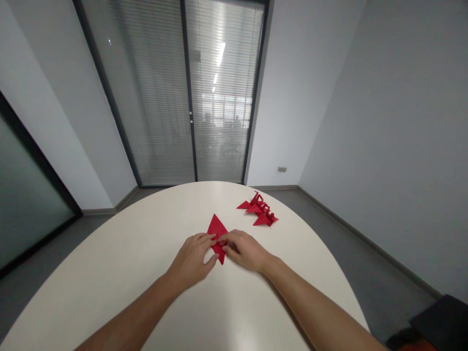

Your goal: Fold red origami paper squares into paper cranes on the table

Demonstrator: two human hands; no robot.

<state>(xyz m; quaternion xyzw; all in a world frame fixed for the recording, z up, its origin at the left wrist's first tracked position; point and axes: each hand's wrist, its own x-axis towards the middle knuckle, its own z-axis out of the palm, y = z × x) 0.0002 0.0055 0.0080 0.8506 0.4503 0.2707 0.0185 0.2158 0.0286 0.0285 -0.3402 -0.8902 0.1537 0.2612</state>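
A folded piece of red paper (216,227) lies on the white round table (146,273), its pointed tip aimed away from me. My left hand (192,258) rests on its left side, fingertips pressed onto the paper and thumb near its lower corner. My right hand (244,249) comes in from the right with its fingers bent and pinching the paper's middle edge. Both hands meet over the sheet and hide its lower half.
Several finished red folded paper pieces (260,210) lie in a small pile farther back on the right of the table. Beyond the table stand glass doors with blinds (190,92). A dark object (438,321) sits at the lower right by the floor.
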